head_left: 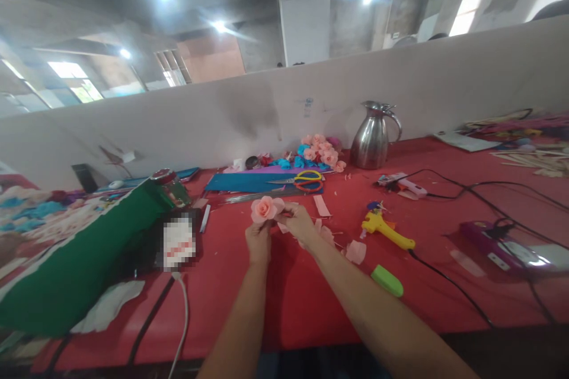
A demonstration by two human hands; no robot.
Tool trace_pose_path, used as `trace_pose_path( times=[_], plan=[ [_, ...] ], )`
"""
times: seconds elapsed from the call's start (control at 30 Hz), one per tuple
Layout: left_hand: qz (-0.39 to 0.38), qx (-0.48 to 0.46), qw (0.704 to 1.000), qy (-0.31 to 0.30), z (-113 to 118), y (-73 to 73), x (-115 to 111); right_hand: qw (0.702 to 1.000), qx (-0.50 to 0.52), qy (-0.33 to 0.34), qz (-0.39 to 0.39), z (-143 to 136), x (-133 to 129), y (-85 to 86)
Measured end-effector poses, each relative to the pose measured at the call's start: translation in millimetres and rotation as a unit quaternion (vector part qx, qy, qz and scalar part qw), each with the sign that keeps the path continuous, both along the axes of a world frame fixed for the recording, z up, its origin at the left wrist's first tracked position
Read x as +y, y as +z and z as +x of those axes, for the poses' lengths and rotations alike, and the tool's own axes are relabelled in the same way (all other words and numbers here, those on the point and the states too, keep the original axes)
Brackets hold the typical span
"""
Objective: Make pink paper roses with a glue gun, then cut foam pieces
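A pink paper flower [265, 208] with layered petals is held up over the red table. My left hand [258, 240] is closed beneath the bloom, around its base. From the right, my right hand [299, 224] pinches at the flower's outer petals with its fingers closed. Whether a separate petal is between those fingers is hidden. Loose pink paper petals [355, 251] lie on the table just right of and below my right hand. Scissors [306, 180] with yellow and red handles rest on blue paper sheets [240, 182] behind the flower.
To the right lie a yellow hot glue gun [389, 231], a green object [387, 280] and a purple power strip [502, 246] with trailing cords. A steel jug [372, 136] stands by the partition beside finished pink flowers [326, 154]. A green box [84, 254] is at left.
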State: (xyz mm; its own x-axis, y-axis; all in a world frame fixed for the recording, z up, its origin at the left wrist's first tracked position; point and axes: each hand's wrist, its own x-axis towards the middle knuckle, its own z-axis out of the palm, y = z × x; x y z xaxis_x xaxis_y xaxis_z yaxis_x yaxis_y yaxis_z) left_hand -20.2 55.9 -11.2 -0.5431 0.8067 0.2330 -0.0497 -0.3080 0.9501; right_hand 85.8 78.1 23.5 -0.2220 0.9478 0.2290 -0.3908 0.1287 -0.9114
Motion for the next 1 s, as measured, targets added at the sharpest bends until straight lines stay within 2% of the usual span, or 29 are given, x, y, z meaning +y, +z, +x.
trace_pose_path(
  times=[0.27, 0.43, 0.53, 0.63, 0.8, 0.9, 1.0],
  plan=[
    [-0.017, 0.024, 0.999, 0.016, -1, 1.7, 0, 1.000, 0.011, 0.027, 0.010, 6, -2, 9.5],
    [-0.032, -0.008, 0.999, 0.009, 5, 10.0, -2, 0.991, 0.114, 0.056, -0.044, 10, -1, 14.9],
    [-0.029, -0.011, 0.999, 0.017, 7, 12.2, -3, 0.982, 0.166, 0.042, -0.077, 10, 3, 12.2],
    [-0.025, 0.005, 1.000, 0.017, 5, 10.6, -3, 0.992, 0.111, 0.018, -0.058, 9, 7, 6.4],
    [-0.004, 0.017, 1.000, 0.002, 1, 2.5, -1, 0.997, -0.059, 0.018, 0.050, 5, 10, -4.4],
    [0.018, -0.009, 1.000, -0.023, 1, -0.2, 0, 0.992, -0.086, 0.027, 0.087, 5, 11, -7.4],
    [0.036, -0.029, 0.998, -0.045, 3, 2.3, -1, 0.992, -0.087, 0.049, 0.082, 8, 12, -7.9]
  ],
)
